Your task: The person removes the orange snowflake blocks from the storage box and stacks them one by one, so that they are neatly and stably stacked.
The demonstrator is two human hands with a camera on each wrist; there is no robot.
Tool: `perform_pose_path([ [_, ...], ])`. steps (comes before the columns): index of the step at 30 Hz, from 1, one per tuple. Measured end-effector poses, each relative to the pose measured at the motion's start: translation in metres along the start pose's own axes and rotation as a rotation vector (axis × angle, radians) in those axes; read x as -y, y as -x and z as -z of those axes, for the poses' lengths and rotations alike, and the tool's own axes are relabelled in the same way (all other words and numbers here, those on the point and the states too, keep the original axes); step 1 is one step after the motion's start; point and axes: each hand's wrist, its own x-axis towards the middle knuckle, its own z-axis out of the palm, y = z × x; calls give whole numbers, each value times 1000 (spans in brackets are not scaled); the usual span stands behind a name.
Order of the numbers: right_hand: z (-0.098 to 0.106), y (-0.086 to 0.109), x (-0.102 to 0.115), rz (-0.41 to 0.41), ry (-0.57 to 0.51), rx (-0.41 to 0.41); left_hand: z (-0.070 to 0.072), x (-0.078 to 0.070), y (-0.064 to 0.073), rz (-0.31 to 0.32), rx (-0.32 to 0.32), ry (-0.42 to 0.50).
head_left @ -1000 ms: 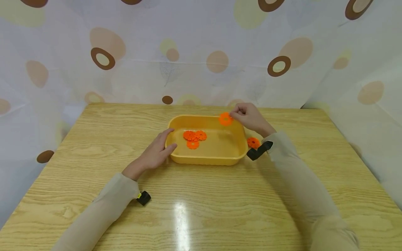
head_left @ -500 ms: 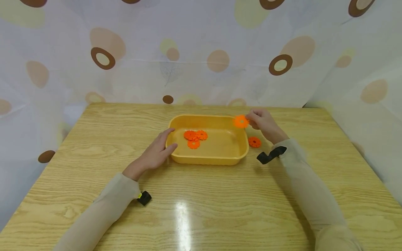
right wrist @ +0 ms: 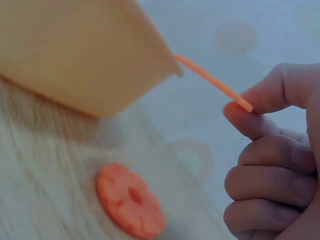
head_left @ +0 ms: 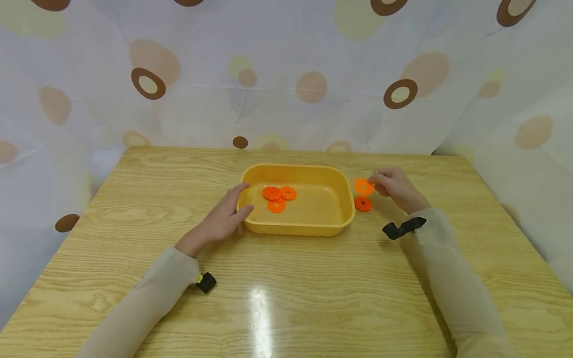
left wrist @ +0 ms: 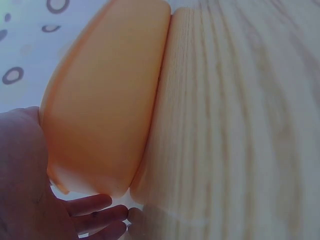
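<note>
My right hand pinches a thin orange flower-shaped disc by its edge between thumb and index finger. In the right wrist view this disc shows edge-on, raised above the table. Just below it in the head view, a second orange disc lies on the table beside the yellow plastic basin; it looks thicker. My left hand holds the basin's left end, thumb over the rim, other fingers along the outside. Several overlapping orange discs lie inside the basin, toward its left.
The wood-grain table reaches back to a patterned cloth. Another cloth side borders it at the right. Black straps with small devices sit at both wrists.
My right hand has carried the pinched disc rightward and down, from over the basin's back right corner to beyond its right end. The left hand and the basin keep their places.
</note>
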Motion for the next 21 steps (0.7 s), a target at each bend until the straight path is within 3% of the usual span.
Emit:
perform_pose_path([
  [12, 7, 2, -25, -89, 157, 12, -1, 0, 1, -2, 5, 15],
  [17, 6, -1, -25, -71, 237, 13, 0, 0, 1, 9, 1, 24],
  [21, 7, 1, -23, -69, 230, 30, 0, 0, 1, 8, 5, 27],
])
